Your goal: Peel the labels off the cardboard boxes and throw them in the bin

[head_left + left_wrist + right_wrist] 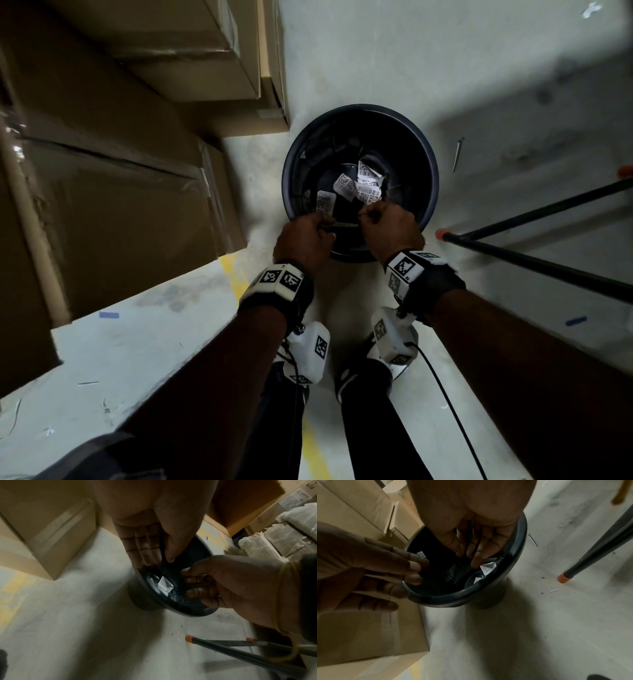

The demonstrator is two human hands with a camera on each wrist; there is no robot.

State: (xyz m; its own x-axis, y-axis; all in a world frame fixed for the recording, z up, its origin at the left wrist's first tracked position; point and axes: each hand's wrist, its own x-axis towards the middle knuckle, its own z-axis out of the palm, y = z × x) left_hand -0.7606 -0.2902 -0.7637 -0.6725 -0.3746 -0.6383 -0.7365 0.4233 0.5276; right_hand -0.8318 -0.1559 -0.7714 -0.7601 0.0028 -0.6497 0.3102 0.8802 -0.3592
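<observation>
From the head view I see my left hand (305, 236) and right hand (390, 228) pinching one label (344, 225) between them over the bin's (432, 178) near rim. The wrist views hide that label, and there my fingers (149, 550) look loosely extended, so I cannot tell the grip; they show peeled labels (488, 567) lying inside the bin

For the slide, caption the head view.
Both hands, left and right, pinch a peeled label above the black bin.

Floor (376, 61): pale concrete, yellow painted line (233, 274).
On it: black bin (432, 164), stacked cardboard boxes (120, 192), orange-tipped black legs (443, 235), scattered scraps (457, 154).
</observation>
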